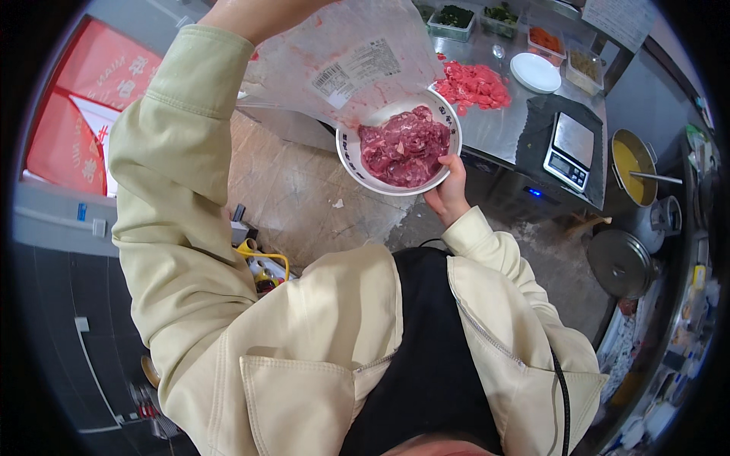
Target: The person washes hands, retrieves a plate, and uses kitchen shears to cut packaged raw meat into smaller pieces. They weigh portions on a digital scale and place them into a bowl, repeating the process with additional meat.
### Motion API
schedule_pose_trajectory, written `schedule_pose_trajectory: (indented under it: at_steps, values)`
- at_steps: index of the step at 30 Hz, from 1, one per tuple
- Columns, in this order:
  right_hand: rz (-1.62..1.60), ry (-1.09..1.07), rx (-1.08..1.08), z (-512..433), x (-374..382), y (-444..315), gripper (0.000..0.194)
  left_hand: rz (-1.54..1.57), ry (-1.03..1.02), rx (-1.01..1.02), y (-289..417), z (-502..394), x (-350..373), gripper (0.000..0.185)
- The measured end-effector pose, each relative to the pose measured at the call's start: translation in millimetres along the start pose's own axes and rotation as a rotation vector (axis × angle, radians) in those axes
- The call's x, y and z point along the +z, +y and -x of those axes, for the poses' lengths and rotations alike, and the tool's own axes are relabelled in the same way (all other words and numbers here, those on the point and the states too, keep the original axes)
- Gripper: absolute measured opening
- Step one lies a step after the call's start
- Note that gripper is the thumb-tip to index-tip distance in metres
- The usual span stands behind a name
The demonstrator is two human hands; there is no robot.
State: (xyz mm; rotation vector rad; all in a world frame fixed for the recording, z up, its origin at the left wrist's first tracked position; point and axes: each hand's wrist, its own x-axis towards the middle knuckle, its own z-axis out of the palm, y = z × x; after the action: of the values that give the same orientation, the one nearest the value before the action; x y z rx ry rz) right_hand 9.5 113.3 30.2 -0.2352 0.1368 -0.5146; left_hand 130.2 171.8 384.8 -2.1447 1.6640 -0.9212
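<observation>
My right hand (449,188) grips the rim of a white bowl (348,157) from its lower right side, thumb at the rim. Raw, dark red sliced meat (405,148) lies in the bowl. Above it, a clear plastic bag (388,28) with a printed label and red smears hangs tilted, its lower end at the bowl's far left part. At the top edge only the wrist and part of my left hand (274,14) show, beside the bag; the fingers are out of view. A pile of brighter red sliced meat (473,85) lies on the steel counter (496,131) beyond the bowl.
On the counter are a white plate (536,73), a digital scale (569,149) on a dark cloth (530,134), and several food containers (453,21). At right stand a pot of yellow liquid (630,171) with a handled utensil and a round lid (620,263). Items with a yellow handle (279,259) are low left.
</observation>
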Motion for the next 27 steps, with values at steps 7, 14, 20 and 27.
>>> schedule_pose_trajectory:
  at_steps: [7,14,20,27]
  values:
    - [0.06,0.063,-0.002,-70,1,6,0.055,0.165,0.076,0.047,-50,-16,89,0.05]
    - [0.045,0.122,0.022,-142,-1,-6,0.047,0.637,-0.026,-0.148,-99,-7,198,0.038]
    - [0.092,0.192,0.096,-215,-12,-18,0.053,1.426,0.02,-0.672,-86,25,289,0.017]
    - [0.133,0.228,0.124,-277,-39,-25,0.055,1.596,0.42,-0.842,-78,32,354,0.018]
